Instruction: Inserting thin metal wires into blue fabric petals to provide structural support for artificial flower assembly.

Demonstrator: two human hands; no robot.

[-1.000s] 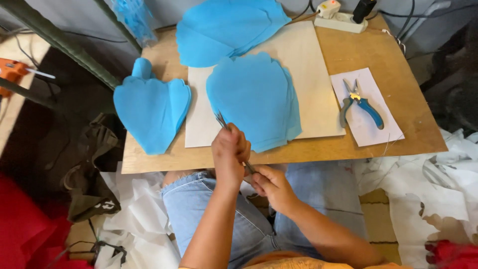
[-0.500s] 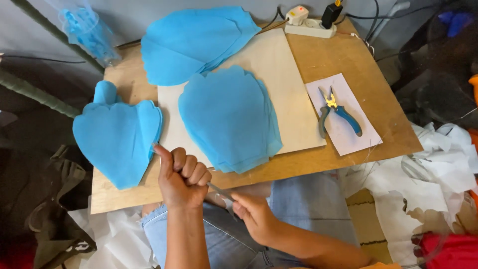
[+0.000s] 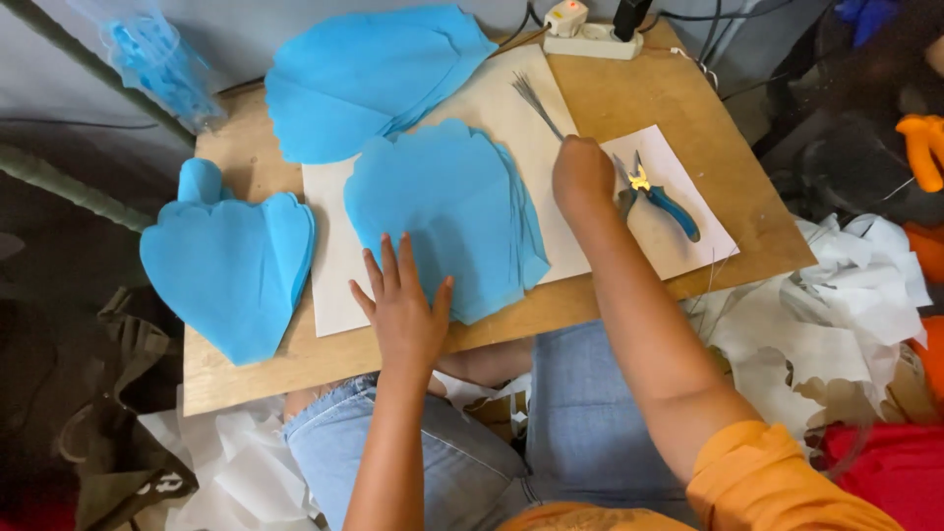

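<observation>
Grey wires [image 3: 536, 103] jutting above right hand [image 3: 582, 177]'s tight grip; left hand [image 3: 403, 310] flat, empty.

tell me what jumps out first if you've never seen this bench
The big blue petal-shaped sheets: one stack mid-board with the left hand flat on its near edge, another at the left edge, a third at the back. Next, the right hand fisted around a bundle of thin wires, beside blue-handled pliers on a white sheet.
</observation>
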